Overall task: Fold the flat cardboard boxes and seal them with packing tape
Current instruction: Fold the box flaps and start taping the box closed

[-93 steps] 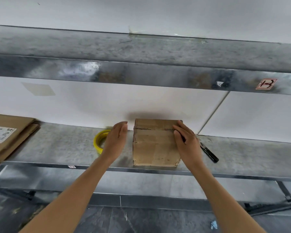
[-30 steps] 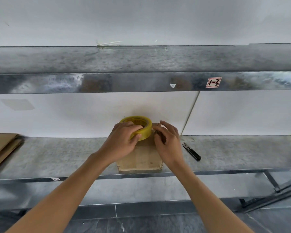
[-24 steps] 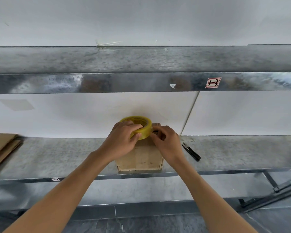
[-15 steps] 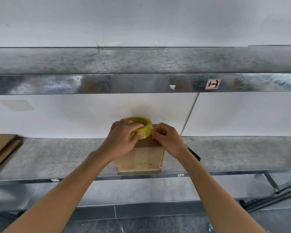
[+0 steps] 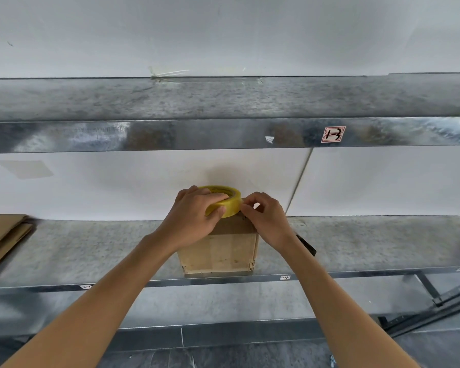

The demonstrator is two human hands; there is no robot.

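Galvanised metal shelf [image 5: 91, 248] against a plain white wall, with another shelf level [image 5: 223, 102] overhead carrying a little red-bordered sticker [image 5: 333, 134], up and to the right of the box. Only the head view to go on. The folded box [image 5: 221, 253] sits at the front lip of the shelf, dead centre, flaps closed on top as far as I can see. The left hand [image 5: 194, 216] is wrapped over the yellow tape roll [image 5: 227, 205], fingers across the top and thumb on the outer face, holding it right above the box's back edge. The right hand [image 5: 268, 219] is curled in tight at the right side of the roll, thumb and fingertips pinching there. My guess is it's picking for the loose end, but the end itself is too small to make out. Far left of the box there's a stack of flat cardboard [image 5: 3, 235] waiting its turn, and just right of the box a black tool [image 5: 307, 245] pokes out behind the right wrist. Handling-wise, that box looks small, light and empty, so it'll likely skate on the slick metal once tape gets pulled. I'd pin it down on top. The roll is stiff, so gripping through the core is safe, and the film is thin and clingy, so keep the end pinched.
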